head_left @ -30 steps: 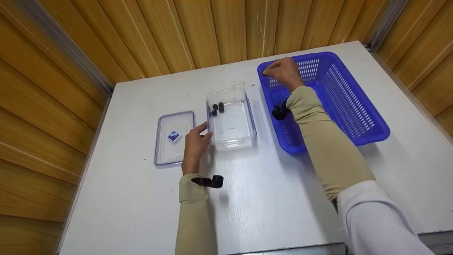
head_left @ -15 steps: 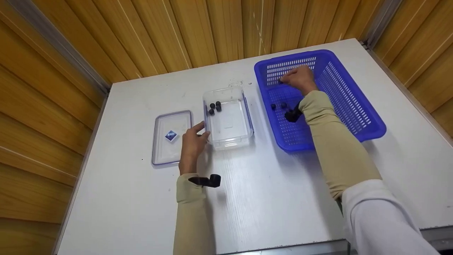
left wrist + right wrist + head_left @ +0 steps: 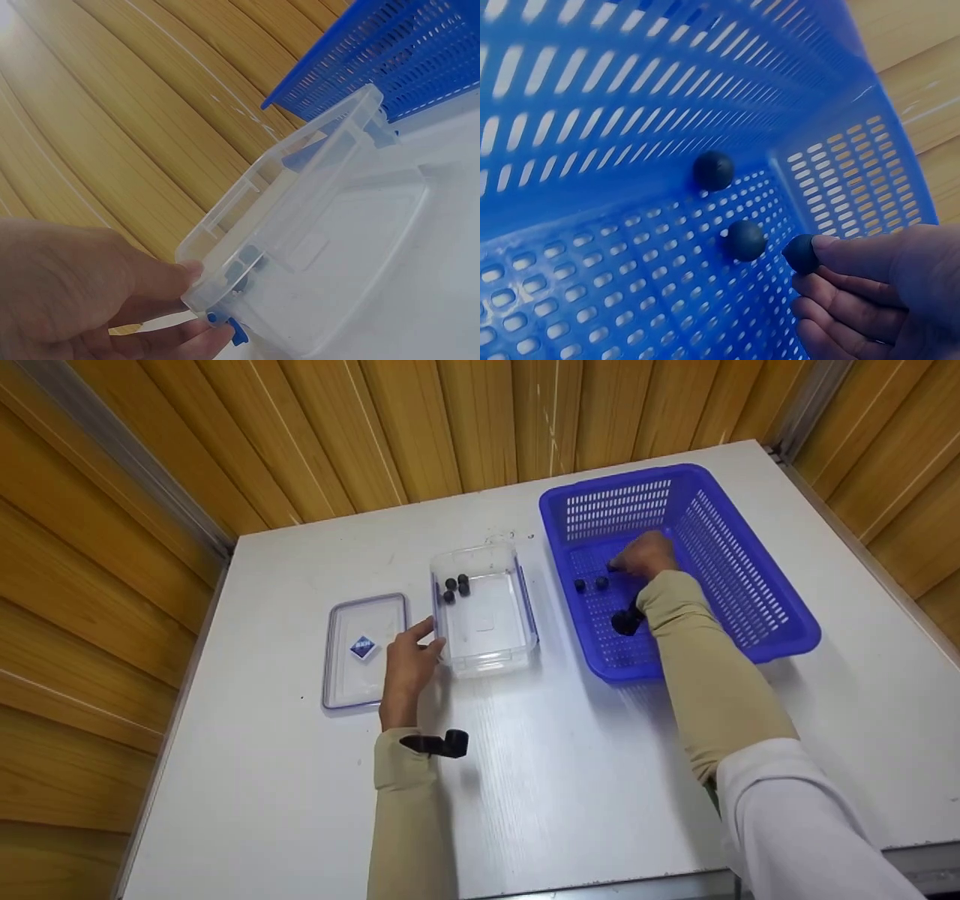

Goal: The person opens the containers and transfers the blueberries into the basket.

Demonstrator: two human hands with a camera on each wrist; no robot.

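My right hand (image 3: 649,555) is low inside the blue plastic basket (image 3: 787,619). Between thumb and fingers it pinches a small dark ball (image 3: 802,254), clearest in the right wrist view. Two more dark balls, one (image 3: 745,240) close by and one (image 3: 713,171) nearer the side wall, lie on the basket's perforated floor. To the left, my left hand (image 3: 409,664) grips the near left corner of a clear plastic container (image 3: 491,660), the thumb at its rim and fingers by a blue latch (image 3: 237,330). Several dark balls (image 3: 457,586) sit grouped inside that container.
A clear lid (image 3: 330,660) with a blue diamond label (image 3: 363,647) lies flat left of the container. White table (image 3: 262,780) surface extends in front. Wood-patterned panels (image 3: 420,427) stand behind and at both sides.
My right hand has moved from the basket's back left rim, rightward and down toward its floor, still pinching the ball. The left hand and the container hold their place.
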